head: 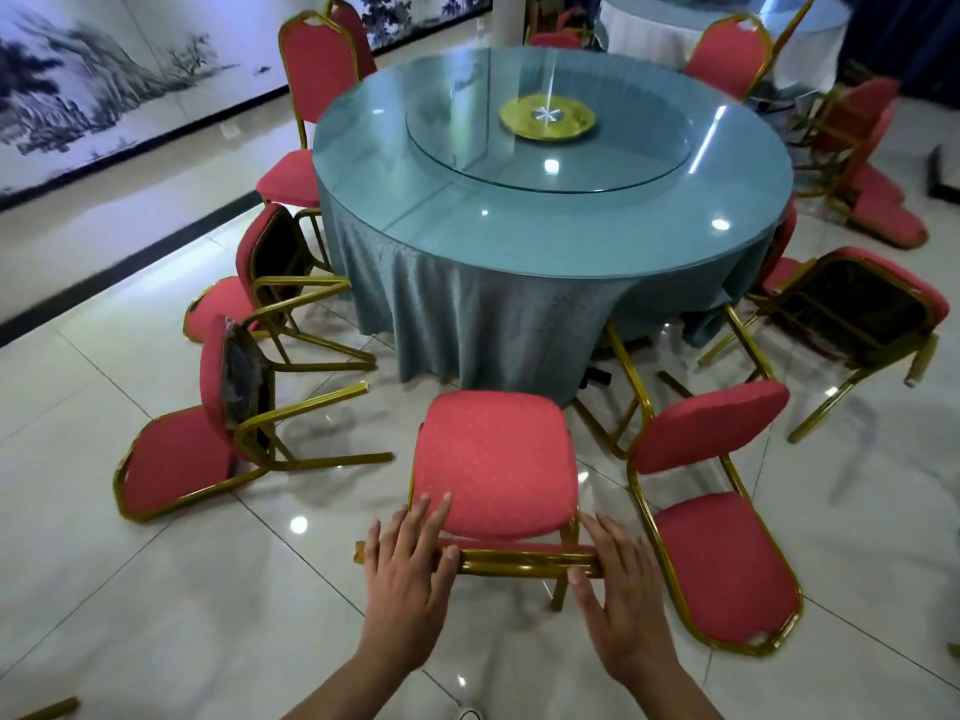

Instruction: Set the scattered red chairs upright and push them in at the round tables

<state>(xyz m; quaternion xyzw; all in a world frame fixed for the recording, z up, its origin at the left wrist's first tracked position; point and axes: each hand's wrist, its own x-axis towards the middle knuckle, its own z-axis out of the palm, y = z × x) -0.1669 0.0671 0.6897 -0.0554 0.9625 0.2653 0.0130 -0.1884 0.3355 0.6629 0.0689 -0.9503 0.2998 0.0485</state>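
Note:
An upright red chair with a gold frame stands right in front of me, its seat facing the round teal-clothed table with a gap between them. My left hand and my right hand both lie on the gold top bar of its backrest. Their fingers stretch forward and their thumbs are against the bar. Tipped chairs lie around: two on the left, one on its back at the right, another overturned further right.
More fallen chairs are piled at the far right. Upright chairs stand at the table's far left and far side. A glass turntable tops the table. A second clothed table stands behind. The floor is glossy tile.

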